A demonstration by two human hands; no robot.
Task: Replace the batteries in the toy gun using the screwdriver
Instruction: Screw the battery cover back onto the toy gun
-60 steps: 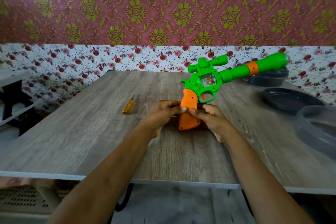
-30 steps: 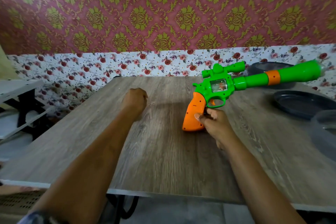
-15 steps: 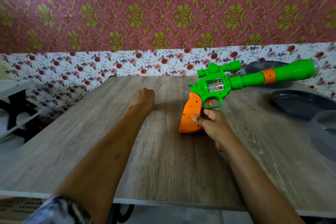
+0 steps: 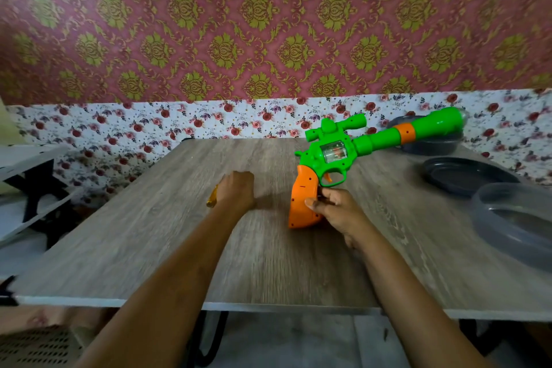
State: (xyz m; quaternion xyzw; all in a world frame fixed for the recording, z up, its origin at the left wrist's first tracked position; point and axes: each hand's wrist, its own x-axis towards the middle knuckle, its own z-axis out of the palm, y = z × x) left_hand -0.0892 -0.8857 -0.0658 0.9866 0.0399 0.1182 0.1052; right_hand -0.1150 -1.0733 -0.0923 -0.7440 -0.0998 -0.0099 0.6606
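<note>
A green toy gun with an orange grip stands butt-down on the wooden table, barrel pointing up and to the right. My right hand grips the orange handle from the right side. My left hand is curled over the yellow screwdriver to the left of the gun; only the yellow handle end shows beside the fist. The screwdriver's tip is hidden.
Dark round lids and trays lie at the table's right, with a clear grey container nearer the edge. Another dark container sits behind the barrel. A white shelf stands left of the table.
My left hand left the gun's grip, reached left to where the screwdriver lay, and now closes over it. My right hand stayed on the orange grip and holds the gun upright.
</note>
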